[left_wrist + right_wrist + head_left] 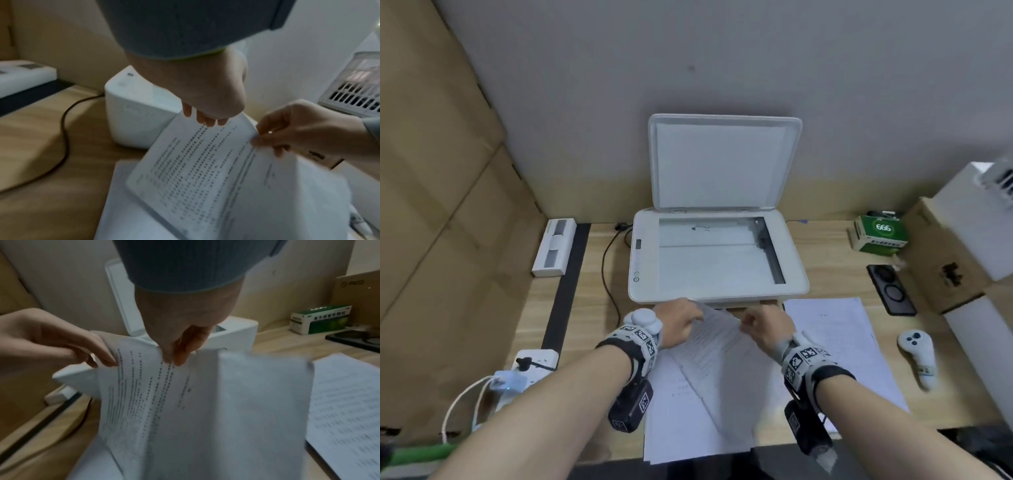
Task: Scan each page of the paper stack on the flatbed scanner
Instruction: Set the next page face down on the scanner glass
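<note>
Even soft indoor light in head view, edges bowed, wrist views dim, grainy, motion-blurred

The camera on my head looks steeply down over both forearms at the tabletop (825, 260) and the open scanner (717, 257). Each wrist camera sits close behind its own hand, facing forward along the fingers; both share the lifted printed sheet (205, 162) and the scanner's front.

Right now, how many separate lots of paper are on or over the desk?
3: a printed sheet held up by the left hand and right hand; a pile under it at the desk's near edge; another pile to the right. Sheets underneath may be hidden.
</note>
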The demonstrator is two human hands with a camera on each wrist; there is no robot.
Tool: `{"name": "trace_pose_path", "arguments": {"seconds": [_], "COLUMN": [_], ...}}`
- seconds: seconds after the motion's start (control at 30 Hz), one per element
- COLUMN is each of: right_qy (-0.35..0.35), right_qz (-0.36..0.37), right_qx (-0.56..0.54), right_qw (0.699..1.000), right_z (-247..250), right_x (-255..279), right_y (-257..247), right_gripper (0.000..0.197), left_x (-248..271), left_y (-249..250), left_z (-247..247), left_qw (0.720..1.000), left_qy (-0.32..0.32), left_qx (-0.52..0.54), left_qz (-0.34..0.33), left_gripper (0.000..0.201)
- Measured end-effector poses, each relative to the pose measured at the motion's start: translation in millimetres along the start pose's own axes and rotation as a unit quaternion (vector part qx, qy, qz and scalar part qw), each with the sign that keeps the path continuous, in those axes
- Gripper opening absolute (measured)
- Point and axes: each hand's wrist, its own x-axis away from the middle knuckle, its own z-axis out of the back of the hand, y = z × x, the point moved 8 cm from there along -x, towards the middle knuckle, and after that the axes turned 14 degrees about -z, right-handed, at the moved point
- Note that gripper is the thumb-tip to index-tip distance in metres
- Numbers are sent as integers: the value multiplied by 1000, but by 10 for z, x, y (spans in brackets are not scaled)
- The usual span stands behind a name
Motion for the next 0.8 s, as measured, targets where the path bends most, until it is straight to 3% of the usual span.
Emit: {"name": "trace_pose_path", "arguments": {"seconds": [0.1, 0.2, 0.37, 0.43, 0.57, 0.8], "right_qy": [41, 52, -4, -15, -11, 30], "right_qz": [9, 36, 94, 80, 33, 81], "right_qx": [-44, -73, -101, -67, 27, 97], "right_qw": [998, 995, 990, 994, 999, 992], "right_z": [423, 662, 605, 496, 278, 128], "right_x": [-174, -371, -501, -595, -854, -1281], "right_y": [-205, -443, -789, -693, -277, -223], "right_gripper": [8, 18, 53, 64, 62, 68], "left_x": [-112, -180, -152, -128, -162, -437], "left_y": [-8, -76, -430, -541, -671, -951], "left_z": [261, 440, 172, 87, 70, 159], "left_qw": [997, 996, 991, 989, 985, 974], "left_qy": [55, 59, -64, -60, -32, -12], "left_qx": [-34, -62, -83, -74, -54, -105], "left_qz": [-44, -15, 80, 110, 159, 199], "left_gripper": [54, 42, 55, 58, 59, 65]}}
